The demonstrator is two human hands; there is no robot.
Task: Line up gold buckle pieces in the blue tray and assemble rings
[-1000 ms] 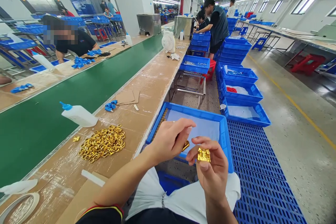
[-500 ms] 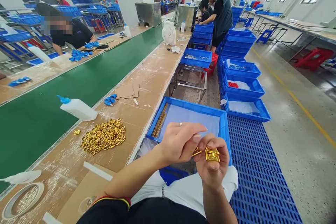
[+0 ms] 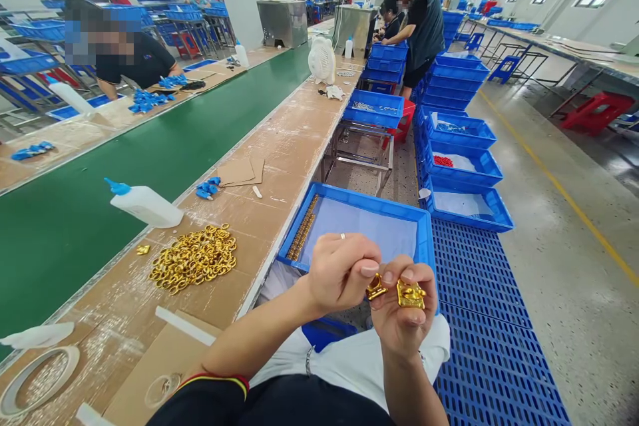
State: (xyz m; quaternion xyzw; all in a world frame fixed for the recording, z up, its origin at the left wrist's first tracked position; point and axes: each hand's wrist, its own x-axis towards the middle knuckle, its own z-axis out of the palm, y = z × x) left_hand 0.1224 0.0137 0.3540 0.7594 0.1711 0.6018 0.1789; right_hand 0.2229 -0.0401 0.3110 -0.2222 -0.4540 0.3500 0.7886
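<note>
- Gold square piece (image 3: pixel 411 294) sits pinched in my right hand (image 3: pixel 404 316); my left hand (image 3: pixel 342 269) grips a small gold ring (image 3: pixel 374 287) just beside it, the two not yet joined.
- Finished ones line the blue tray (image 3: pixel 424 239) in a single short row (image 3: pixel 302 228).
- Loose gold rings (image 3: pixel 194 258) heaped on the table (image 3: pixel 279 140) suggest most work remains.

Hands (image 3: pixel 344 273) meet low in front, over the lap, with open air around them. Just beyond, the blue tray (image 3: pixel 424 239) blocks the far side; its floor is mostly bare, with a gold row along its left wall. Left, the bench (image 3: pixel 279 146) offers bare patches between the gold pile (image 3: pixel 194 258), the bottle (image 3: pixel 142 203) and cardboard scraps (image 3: pixel 242 172). Right, stacked crates (image 3: pixel 479 293) form a low barrier.
</note>
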